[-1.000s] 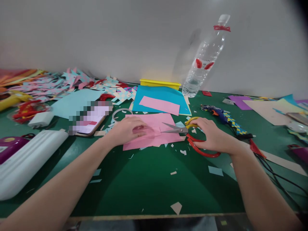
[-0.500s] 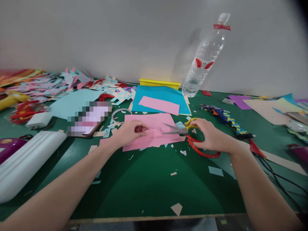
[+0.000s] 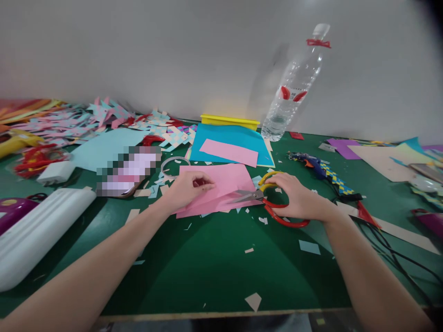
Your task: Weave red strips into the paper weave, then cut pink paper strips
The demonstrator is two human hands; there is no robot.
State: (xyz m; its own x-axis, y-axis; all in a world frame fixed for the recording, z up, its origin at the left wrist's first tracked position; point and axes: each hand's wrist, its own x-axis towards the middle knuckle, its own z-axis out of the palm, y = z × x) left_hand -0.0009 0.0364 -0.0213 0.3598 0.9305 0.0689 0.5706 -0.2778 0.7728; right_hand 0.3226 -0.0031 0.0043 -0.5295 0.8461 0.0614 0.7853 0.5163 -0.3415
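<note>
My left hand (image 3: 190, 190) has its thumb and fingers pinched on a piece of pink paper that blends into the larger pink sheet (image 3: 228, 175) beneath it; the piece's exact outline is hard to make out. My right hand (image 3: 297, 196) grips a pair of scissors (image 3: 254, 197) with one yellow and one red handle loop. The blades are spread a little, pointing left across the pink paper's near right part. Behind the sheet, a pink strip (image 3: 228, 152) lies on a blue sheet (image 3: 204, 143).
Small paper scraps litter the green table (image 3: 207, 267). To the left are a phone (image 3: 129, 173), a clear tape ring (image 3: 175, 159), a white long case (image 3: 44, 230) and a charger (image 3: 56, 173). A plastic bottle (image 3: 292, 90) leans on the wall. Black cables (image 3: 391, 251) lie at right.
The scissors and my right hand have shifted slightly left and down. The small raised pink piece between my hands now lies lower, its edge at the blades. My left hand has barely moved.
</note>
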